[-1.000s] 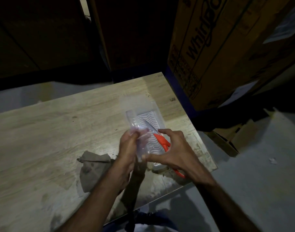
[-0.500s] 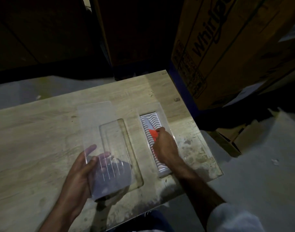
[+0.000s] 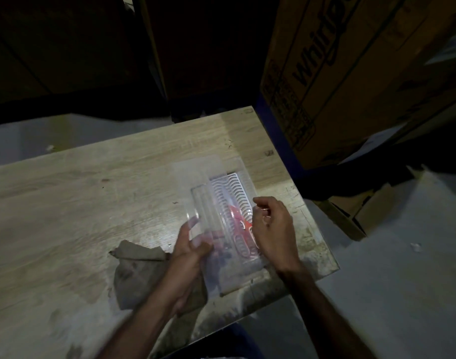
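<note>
left hand (image 3: pixel 193 244), right hand (image 3: pixel 273 226) grip clear lid (image 3: pixel 208 203) over tray (image 3: pixel 238 181); cloth (image 3: pixel 136 270) beside

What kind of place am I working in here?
Likely a storeroom or warehouse: a large printed cardboard carton beside the worn wooden table, more cardboard boxes on the floor. The left hand and right hand hold a clear lid.

Both hands are bare, the left hand (image 3: pixel 193 244) and the right hand (image 3: pixel 273 226) alike. The left forearm (image 3: pixel 144 314) and right forearm (image 3: pixel 325 307) are bare from wrist to frame edge. Between them, low and dim, shows a dark blue garment (image 3: pixel 237 340), with a sliver of white cloth (image 3: pixel 208 357) at the bottom edge. One right finger carries a small glint, too blurred to identify.
</note>
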`<state>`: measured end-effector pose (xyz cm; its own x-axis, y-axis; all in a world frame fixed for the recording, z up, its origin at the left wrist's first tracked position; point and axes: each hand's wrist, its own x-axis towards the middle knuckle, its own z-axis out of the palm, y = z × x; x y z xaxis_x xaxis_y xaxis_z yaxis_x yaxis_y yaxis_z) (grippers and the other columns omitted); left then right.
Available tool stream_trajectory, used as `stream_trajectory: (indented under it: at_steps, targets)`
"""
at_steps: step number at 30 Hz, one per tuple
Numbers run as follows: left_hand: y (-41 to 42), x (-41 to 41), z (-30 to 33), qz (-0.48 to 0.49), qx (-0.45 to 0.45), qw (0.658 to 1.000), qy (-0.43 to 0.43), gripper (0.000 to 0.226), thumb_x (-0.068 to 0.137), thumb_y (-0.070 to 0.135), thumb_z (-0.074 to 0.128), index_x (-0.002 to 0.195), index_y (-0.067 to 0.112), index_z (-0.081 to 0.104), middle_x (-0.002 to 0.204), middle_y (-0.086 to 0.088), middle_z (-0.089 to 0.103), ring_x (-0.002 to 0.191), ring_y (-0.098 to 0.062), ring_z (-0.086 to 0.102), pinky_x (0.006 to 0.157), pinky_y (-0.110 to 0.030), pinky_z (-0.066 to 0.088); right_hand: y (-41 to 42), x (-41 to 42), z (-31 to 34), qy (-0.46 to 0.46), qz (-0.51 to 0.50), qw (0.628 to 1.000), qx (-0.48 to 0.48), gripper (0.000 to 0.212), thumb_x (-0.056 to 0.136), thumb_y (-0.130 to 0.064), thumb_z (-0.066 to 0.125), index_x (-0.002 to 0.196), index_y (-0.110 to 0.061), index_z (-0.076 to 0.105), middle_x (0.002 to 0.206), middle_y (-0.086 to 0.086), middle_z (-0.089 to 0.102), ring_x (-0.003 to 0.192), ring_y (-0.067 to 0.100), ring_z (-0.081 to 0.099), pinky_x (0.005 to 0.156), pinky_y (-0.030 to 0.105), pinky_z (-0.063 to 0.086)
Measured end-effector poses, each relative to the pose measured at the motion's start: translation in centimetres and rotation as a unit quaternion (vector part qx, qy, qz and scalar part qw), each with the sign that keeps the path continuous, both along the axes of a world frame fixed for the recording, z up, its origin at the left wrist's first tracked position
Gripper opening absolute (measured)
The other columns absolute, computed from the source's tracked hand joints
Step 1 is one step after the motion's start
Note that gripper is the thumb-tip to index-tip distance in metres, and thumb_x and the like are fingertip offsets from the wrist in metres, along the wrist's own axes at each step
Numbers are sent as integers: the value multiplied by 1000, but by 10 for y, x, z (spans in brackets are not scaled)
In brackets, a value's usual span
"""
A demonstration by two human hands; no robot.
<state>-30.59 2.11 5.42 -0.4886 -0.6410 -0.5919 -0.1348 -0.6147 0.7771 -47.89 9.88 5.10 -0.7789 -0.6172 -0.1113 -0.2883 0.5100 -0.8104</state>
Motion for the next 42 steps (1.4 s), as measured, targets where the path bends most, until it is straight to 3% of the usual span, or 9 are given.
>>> stream_trajectory:
  at_steps: [3,9,13,19,25,30,35,39,42]
  targets:
    - [20,-36,3,-27,3,1000,15,64,99,-7,58,144,36,41,125,-8,74,102,-17,77,72,-27,63,9,-1,8,-108,41,993,-4,44,93,-53,64,133,-39,57,126,-12,56,112,2,58,93,29,54]
    - [38,-69,-7,-36,-132,988,-67,46,105,9,56,141,31,40,123,-1,61,94,0,71,64,-8,54,14,-15,-26,-16,20,999,37,56,89,-39,74,140,-36,51,128,-10,43,117,6,48,102,38,52]
    - [29,-69,-29,-97,-224,945,-219,39,105,20,52,142,27,43,122,-8,44,101,-16,57,66,-8,43,6,-14,-41,35,16,999,24,56,89,-40,72,142,-35,51,122,-16,37,117,1,39,102,36,48]
    - [19,-68,-43,-59,-241,945,-215,40,104,18,59,143,25,54,119,-10,60,94,-13,66,64,-9,47,-4,-12,-54,59,-3,997,40,57,88,-41,74,141,-30,55,128,-3,49,121,13,45,101,33,44]
    - [12,-68,-45,-40,-179,959,-217,44,103,20,65,144,18,51,95,15,58,83,4,58,64,-18,47,-4,-17,-60,74,23,995,65,59,91,-50,68,144,-31,52,129,-3,47,121,11,44,100,36,46]
    - [3,-65,-46,-23,-179,961,-208,69,96,11,73,154,25,37,92,3,65,87,-5,66,88,-39,61,-3,-17,-66,162,50,980,101,52,95,-55,59,143,-33,54,127,0,49,114,13,48,88,34,52]
    - [-4,-63,-44,-50,-223,954,-193,83,93,6,76,159,32,34,93,6,65,86,-7,69,70,-23,58,-9,-14,-70,227,73,959,152,47,101,-53,47,143,-33,52,129,8,50,111,20,53,82,32,51]
    - [-15,-69,-39,-134,-274,929,-211,88,89,9,80,161,31,33,137,-1,58,117,-17,66,88,-27,61,-16,-12,-63,258,76,946,180,46,102,-48,48,144,-29,51,130,12,55,108,22,57,82,34,50]
    - [-40,-74,-27,-244,-314,873,-283,99,85,33,86,164,29,27,171,-10,17,153,-32,31,120,-48,40,-18,-8,-54,269,85,942,180,51,101,-48,52,146,-25,50,144,18,51,124,29,56,97,43,50]
